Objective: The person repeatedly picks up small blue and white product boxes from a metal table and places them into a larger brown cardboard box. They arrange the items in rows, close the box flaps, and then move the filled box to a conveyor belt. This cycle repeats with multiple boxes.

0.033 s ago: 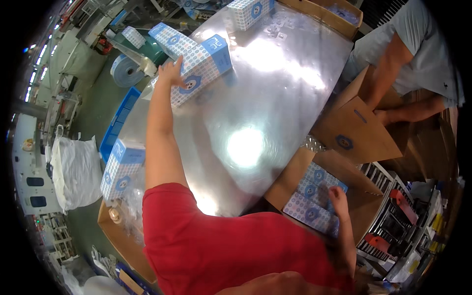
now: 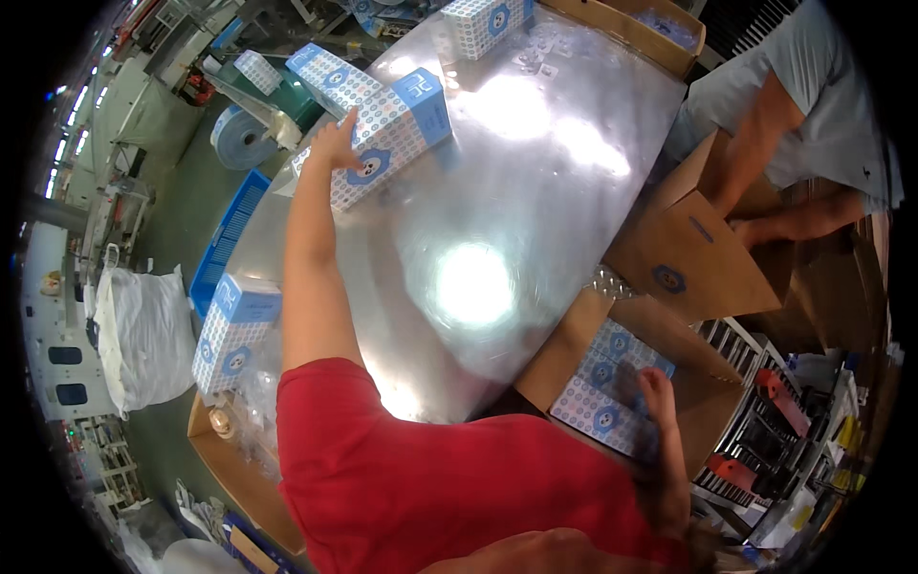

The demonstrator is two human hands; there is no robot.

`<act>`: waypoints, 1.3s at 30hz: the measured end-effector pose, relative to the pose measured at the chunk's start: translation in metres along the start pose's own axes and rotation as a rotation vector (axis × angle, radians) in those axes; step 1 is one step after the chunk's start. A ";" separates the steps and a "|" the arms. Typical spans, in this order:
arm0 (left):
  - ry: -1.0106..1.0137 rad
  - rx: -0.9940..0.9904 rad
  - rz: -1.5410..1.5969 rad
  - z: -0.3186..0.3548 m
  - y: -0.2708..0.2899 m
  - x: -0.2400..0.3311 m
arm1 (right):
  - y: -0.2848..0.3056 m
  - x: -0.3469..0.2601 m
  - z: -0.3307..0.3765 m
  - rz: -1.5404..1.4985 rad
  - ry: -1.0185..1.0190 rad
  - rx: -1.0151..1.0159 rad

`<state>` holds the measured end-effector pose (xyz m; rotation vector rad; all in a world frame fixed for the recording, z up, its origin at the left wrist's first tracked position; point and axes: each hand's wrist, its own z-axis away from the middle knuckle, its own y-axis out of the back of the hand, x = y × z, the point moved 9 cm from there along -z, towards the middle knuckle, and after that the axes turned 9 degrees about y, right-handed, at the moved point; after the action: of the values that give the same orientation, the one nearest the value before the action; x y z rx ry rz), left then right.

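A long box with a blue-and-white pattern (image 2: 402,129) lies on the shiny metal table (image 2: 516,220), and beside it is a similar box (image 2: 330,72). My left hand (image 2: 337,145) reaches across to the long box, thumb and fingers spread over its left part, touching it. At the lower right, an open brown carton (image 2: 550,368) holds several patterned boxes (image 2: 602,411) packed side by side. Just over their right side is my right hand (image 2: 657,392), its fingers curled together, with nothing visible in them. Whether it touches a box I cannot tell.
A co-worker's arms (image 2: 741,158) reach into another brown carton (image 2: 688,253) at the right. Another patterned box (image 2: 234,330) stands at the left above a carton of clear plastic (image 2: 258,383). A blue crate (image 2: 228,239) and a roller conveyor (image 2: 732,349) flank the table.
My right hand has shifted very slightly within the carton's opening. My left hand stays at the long box, which has hardly moved.
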<state>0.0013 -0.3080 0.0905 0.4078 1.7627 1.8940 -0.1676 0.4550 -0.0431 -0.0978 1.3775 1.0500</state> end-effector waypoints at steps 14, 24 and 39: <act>-0.178 0.415 0.182 0.027 0.061 0.130 | -0.169 -0.331 -0.090 0.739 0.843 -0.390; -0.857 0.038 0.412 0.167 0.017 0.151 | -0.165 -0.320 -0.087 0.740 1.000 -0.459; -0.727 0.035 0.181 0.264 0.042 0.274 | -0.093 -0.321 0.050 0.561 1.232 -0.344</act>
<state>-0.0863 0.0625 0.1261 1.1349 1.2905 1.5341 -0.0183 0.2575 0.1874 -0.7442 2.3756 1.8303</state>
